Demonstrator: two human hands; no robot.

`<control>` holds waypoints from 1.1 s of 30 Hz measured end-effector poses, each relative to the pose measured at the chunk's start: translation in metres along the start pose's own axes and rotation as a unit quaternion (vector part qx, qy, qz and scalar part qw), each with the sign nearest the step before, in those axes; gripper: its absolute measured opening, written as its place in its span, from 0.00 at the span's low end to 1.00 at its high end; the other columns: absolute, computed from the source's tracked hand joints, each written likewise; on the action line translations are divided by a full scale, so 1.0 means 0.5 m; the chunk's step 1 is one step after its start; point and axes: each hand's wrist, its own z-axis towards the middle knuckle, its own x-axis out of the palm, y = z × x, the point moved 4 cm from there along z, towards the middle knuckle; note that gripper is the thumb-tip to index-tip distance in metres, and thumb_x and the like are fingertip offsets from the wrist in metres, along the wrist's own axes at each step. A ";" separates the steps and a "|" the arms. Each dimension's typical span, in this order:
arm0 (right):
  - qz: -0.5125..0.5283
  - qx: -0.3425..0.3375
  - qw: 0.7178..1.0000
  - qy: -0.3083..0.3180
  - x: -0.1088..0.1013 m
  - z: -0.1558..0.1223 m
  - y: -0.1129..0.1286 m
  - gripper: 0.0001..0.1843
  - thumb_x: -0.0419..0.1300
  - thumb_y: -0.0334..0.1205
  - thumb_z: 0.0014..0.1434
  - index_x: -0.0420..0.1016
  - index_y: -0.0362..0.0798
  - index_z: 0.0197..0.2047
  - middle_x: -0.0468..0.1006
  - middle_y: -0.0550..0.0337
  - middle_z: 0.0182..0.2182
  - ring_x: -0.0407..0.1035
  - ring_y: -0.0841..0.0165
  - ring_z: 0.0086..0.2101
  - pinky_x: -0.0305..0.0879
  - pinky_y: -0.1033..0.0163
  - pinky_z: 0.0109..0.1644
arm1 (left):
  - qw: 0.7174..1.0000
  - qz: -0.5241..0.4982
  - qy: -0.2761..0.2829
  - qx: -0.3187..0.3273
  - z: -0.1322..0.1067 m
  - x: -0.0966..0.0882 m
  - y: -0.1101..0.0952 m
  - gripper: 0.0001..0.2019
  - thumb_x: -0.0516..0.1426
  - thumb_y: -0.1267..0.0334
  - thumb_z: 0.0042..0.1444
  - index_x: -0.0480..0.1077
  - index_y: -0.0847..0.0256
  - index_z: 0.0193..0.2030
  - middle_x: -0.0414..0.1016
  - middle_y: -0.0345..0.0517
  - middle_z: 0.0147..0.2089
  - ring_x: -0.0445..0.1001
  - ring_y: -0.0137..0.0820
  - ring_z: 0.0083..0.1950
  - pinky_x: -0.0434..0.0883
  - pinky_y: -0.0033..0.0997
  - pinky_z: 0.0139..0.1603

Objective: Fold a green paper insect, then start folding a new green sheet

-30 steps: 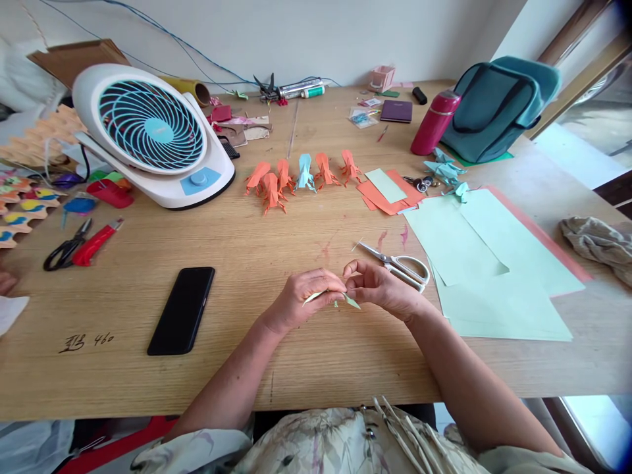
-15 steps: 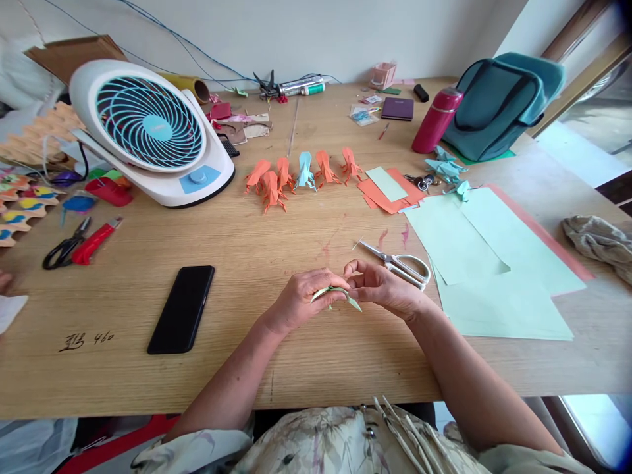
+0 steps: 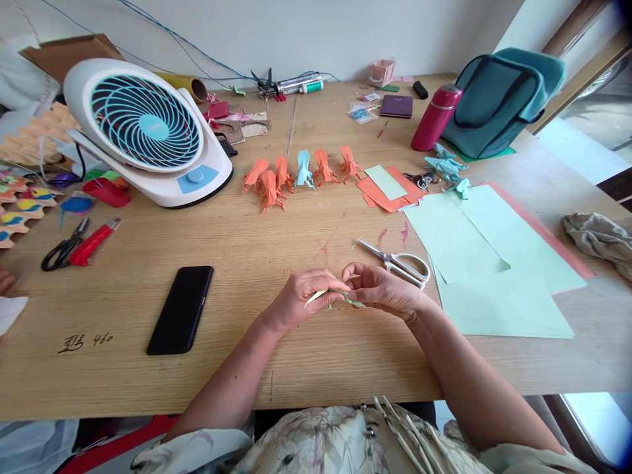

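- The left hand (image 3: 301, 299) and right hand (image 3: 382, 289) meet over the table (image 3: 296, 375), near its front edge and about mid-width. Each grip is pinched on the same small folded green paper (image 3: 336, 295), with the fingertips of the two hands nearly touching.
- The folded green paper sits between the two hands, low over the wood, with its thin points sticking out on either side of the pinch.
- Bare wood runs from the hands up to the row of paper figures. It also runs leftward to the one black phone (image 3: 180, 309), which lies well apart from the left hand.
- On the right, one pair of white-handled scissors (image 3: 401, 264) lies just beyond the right hand, blades pointing left.
- Beside the scissors, pale green sheets (image 3: 494, 270) overlap and reach close to the table's front edge. There seem to be three, though the overlaps make the count unsure.
- The far row holds five orange figures (image 3: 270, 189) and one blue figure (image 3: 303, 169), set close together.
- Toward the left edge, one pair of black-handled scissors (image 3: 60, 247) lies against one red cutter (image 3: 91, 241).
- On the far side stand one fan (image 3: 143, 128), one red flask (image 3: 437, 117) and one teal bag (image 3: 498, 99).
- One crumpled cloth (image 3: 600, 240) lies at the right edge.
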 end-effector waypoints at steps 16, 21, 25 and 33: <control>-0.047 -0.033 0.998 -0.011 -0.002 -0.001 0.002 0.18 0.73 0.43 0.51 0.70 0.48 0.40 0.72 0.65 0.28 0.63 0.73 0.28 0.55 0.66 0.32 | 1.000 -0.003 -0.009 -0.008 0.001 0.001 -0.001 0.04 0.62 0.67 0.61 0.78 0.63 0.42 0.79 0.46 0.35 0.75 0.27 0.35 0.70 0.25 0.38; -0.082 -0.046 0.995 -0.016 0.002 0.000 0.008 0.19 0.72 0.44 0.53 0.69 0.48 0.42 0.74 0.65 0.28 0.64 0.72 0.28 0.56 0.65 0.34 | 1.000 0.000 -0.013 -0.008 -0.004 0.003 0.005 0.05 0.63 0.67 0.61 0.78 0.62 0.43 0.80 0.46 0.37 0.76 0.27 0.35 0.70 0.24 0.37; -0.105 -0.056 0.993 -0.026 -0.001 0.000 0.010 0.20 0.71 0.44 0.53 0.66 0.49 0.42 0.75 0.65 0.28 0.65 0.71 0.28 0.57 0.64 0.34 | 1.000 -0.004 -0.018 -0.018 -0.007 0.004 0.011 0.05 0.63 0.67 0.61 0.79 0.62 0.43 0.81 0.46 0.36 0.77 0.26 0.34 0.70 0.24 0.36; -0.182 -0.098 0.977 -0.057 -0.008 0.003 0.003 0.16 0.66 0.40 0.57 0.64 0.51 0.44 0.73 0.67 0.26 0.64 0.72 0.27 0.53 0.65 0.30 | 0.997 -0.019 -0.015 -0.073 -0.009 0.007 0.020 0.04 0.62 0.68 0.61 0.79 0.61 0.42 0.81 0.45 0.38 0.78 0.28 0.38 0.71 0.25 0.41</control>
